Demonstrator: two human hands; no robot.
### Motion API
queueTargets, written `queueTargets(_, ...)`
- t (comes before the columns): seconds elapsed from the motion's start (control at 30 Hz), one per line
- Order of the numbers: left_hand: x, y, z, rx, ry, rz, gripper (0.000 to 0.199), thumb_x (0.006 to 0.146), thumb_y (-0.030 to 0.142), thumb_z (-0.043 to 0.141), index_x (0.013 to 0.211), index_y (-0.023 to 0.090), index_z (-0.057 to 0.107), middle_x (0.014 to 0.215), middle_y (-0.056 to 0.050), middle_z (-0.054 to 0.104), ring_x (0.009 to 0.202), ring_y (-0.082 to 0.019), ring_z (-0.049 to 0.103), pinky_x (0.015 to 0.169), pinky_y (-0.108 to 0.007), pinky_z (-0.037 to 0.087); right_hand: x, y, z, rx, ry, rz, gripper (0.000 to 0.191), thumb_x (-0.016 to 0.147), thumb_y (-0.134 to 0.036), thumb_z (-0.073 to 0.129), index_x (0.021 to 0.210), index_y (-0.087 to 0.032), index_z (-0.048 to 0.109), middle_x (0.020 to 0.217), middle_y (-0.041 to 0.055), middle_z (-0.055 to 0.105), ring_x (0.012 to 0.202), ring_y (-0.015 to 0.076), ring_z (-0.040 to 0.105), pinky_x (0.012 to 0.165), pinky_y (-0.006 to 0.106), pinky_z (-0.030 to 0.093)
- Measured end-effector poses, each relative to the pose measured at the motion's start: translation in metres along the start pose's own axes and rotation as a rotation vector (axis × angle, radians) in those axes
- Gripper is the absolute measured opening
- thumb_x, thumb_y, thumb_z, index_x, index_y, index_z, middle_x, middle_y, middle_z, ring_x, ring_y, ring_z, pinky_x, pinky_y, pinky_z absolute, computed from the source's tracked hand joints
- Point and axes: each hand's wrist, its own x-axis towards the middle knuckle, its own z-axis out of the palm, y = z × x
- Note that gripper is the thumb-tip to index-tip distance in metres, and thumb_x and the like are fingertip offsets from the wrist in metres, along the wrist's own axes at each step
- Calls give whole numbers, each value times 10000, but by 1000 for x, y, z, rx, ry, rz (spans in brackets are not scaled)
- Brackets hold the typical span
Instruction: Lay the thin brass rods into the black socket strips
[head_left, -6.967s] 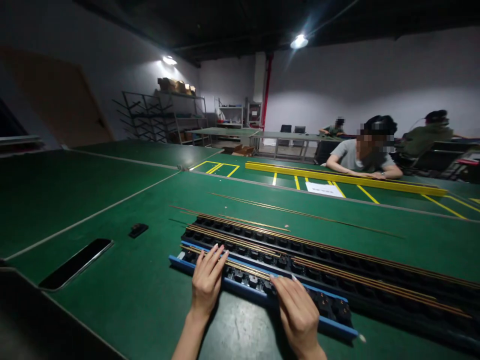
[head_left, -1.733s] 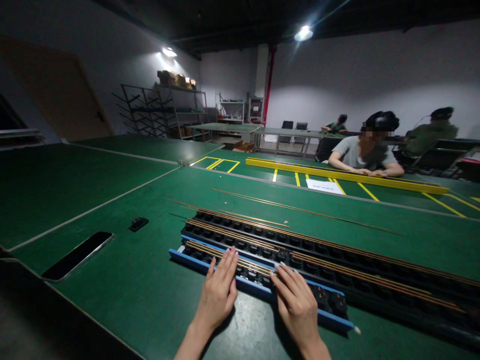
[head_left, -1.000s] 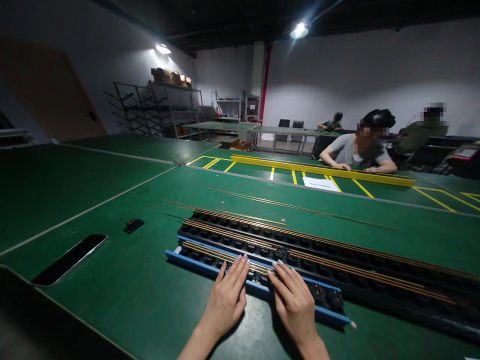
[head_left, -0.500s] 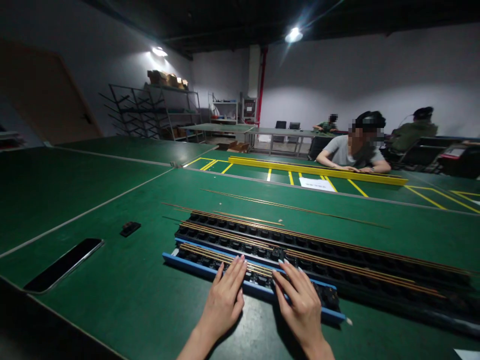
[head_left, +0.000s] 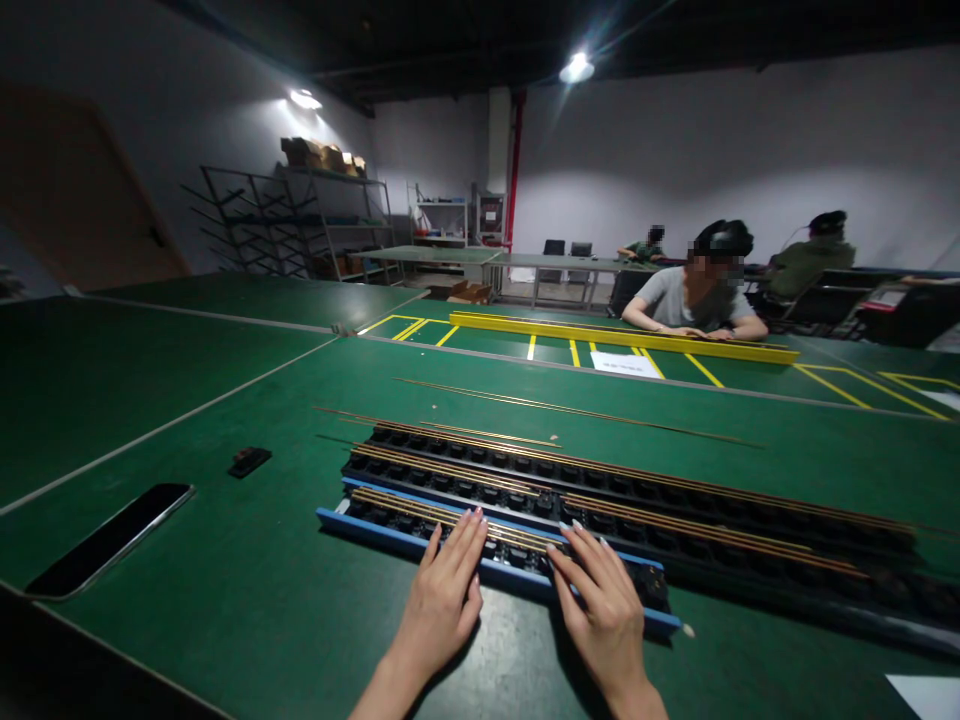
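My left hand [head_left: 444,590] lies palm down with its fingers stretched over the blue-edged tray [head_left: 375,532], its fingertips on the thin brass rods [head_left: 409,508] in it. My right hand [head_left: 602,607] rests likewise farther right on the same tray, fingers extended and slightly apart, fingertips at the rods' right part. Whatever lies beneath the palms is hidden. Behind the tray run long black slotted strips [head_left: 465,455] with more brass rods along them. Two loose thin rods [head_left: 577,408] lie on the green table beyond.
A phone [head_left: 111,540] lies at the left, near a small black part [head_left: 249,461]. Across the table are a long yellow rail [head_left: 622,338] and a white paper [head_left: 626,365]. A person in a grey shirt [head_left: 667,302] leans there; two more people sit farther back.
The view has shifted slightly, so the table items appear a little farther left. Both hands stay on the tray; my right hand's fingertips sit at nearly the same place.
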Motion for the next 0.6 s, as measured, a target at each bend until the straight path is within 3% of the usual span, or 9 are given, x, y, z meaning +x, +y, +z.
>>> queueTargets(0.4, 0, 1, -1, -16, -3, -9, 662, 814, 46, 351, 1452, 123, 194, 1490, -60, 306, 1395, -184, 222, 1144, -389, 177, -2, 2, 1, 45, 17, 31, 225, 831, -172, 588, 1030, -234, 674, 1207, 80, 617, 1150, 230, 551, 959, 453, 433)
queueTargets(0.6, 1, 1, -2, -14, 5, -14, 672, 802, 36, 349, 1451, 125, 199, 1488, -52, 312, 1393, -177, 226, 1147, -378, 166, 0, 22, -11, 51, 127, 134, 366, 868, -148, 503, 1219, -220, 577, 1227, 78, 606, 1163, 223, 543, 989, 457, 407)
